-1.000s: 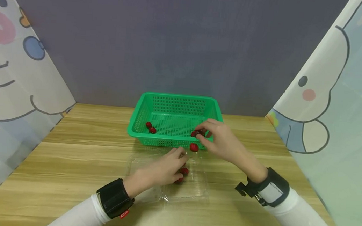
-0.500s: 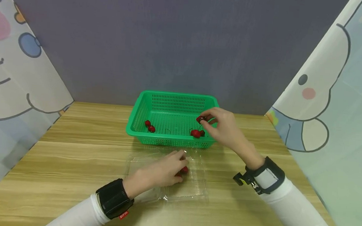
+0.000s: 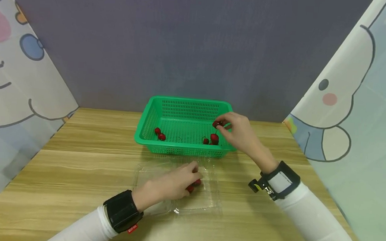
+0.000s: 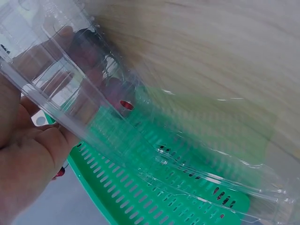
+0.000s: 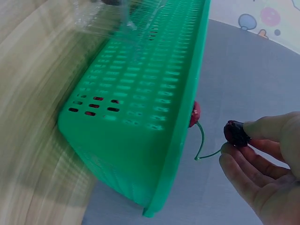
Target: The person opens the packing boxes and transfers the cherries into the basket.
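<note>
In the head view my right hand (image 3: 240, 133) is raised over the right end of the green basket (image 3: 181, 145). It pinches a dark cherry (image 5: 236, 133) between thumb and fingers. A red cherry (image 5: 195, 114) is at the basket rim, its green stem running to the fingertips. My left hand (image 3: 175, 182) reaches into the clear plastic box (image 3: 204, 203), fingers bent down around two red cherries (image 3: 197, 181). The left wrist view looks through the plastic at these cherries (image 4: 119, 93); I cannot tell whether the fingers grip one.
Two cherries (image 3: 160, 135) lie at the left inside the basket, and another cherry (image 3: 206, 141) at the right. The box's other clear half (image 3: 145, 175) lies open on the wooden table (image 3: 85, 172). A grey wall (image 3: 191, 53) stands behind the basket.
My right hand has risen from low in the basket with the dark cherry in its fingers, then shifted slightly right. My left hand has barely moved.
</note>
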The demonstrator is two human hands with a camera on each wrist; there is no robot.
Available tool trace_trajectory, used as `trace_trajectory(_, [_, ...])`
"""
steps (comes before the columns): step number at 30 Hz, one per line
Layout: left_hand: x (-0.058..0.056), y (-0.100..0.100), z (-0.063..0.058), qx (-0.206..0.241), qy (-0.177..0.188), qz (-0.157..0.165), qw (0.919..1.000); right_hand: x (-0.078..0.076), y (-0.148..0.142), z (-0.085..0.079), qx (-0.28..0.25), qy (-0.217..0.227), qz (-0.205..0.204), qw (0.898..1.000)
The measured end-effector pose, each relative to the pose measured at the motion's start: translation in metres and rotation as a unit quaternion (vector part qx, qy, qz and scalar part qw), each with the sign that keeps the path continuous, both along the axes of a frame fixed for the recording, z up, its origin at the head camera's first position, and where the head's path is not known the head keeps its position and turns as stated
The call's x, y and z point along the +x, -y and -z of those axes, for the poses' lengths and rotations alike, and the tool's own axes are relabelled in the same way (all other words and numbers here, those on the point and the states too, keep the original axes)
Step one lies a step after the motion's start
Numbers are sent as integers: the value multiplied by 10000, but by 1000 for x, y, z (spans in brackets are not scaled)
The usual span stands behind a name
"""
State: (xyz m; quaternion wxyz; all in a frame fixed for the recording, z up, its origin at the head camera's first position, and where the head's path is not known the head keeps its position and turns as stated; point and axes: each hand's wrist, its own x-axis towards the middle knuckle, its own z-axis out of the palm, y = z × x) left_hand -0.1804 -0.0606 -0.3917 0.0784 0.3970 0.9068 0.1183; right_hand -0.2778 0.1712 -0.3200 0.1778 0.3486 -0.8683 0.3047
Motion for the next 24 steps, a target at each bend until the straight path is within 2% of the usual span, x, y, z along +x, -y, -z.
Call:
trace_trajectory(5, [-1, 0, 2, 129, 71, 100, 9998, -4, 1, 3, 183, 185, 70, 9996])
trace_trajectory(8, [-2, -1, 2, 154, 51, 136, 9998, -7, 0, 4, 226, 108, 59, 9997])
trace_trajectory(14, [-3, -2, 3, 182, -76, 266, 9995, -13, -3, 3, 380, -26, 204, 9991])
trace_trajectory(24, [-4, -4, 4, 265, -333, 622, 9972, -16, -7, 8, 662, 283, 443, 9964])
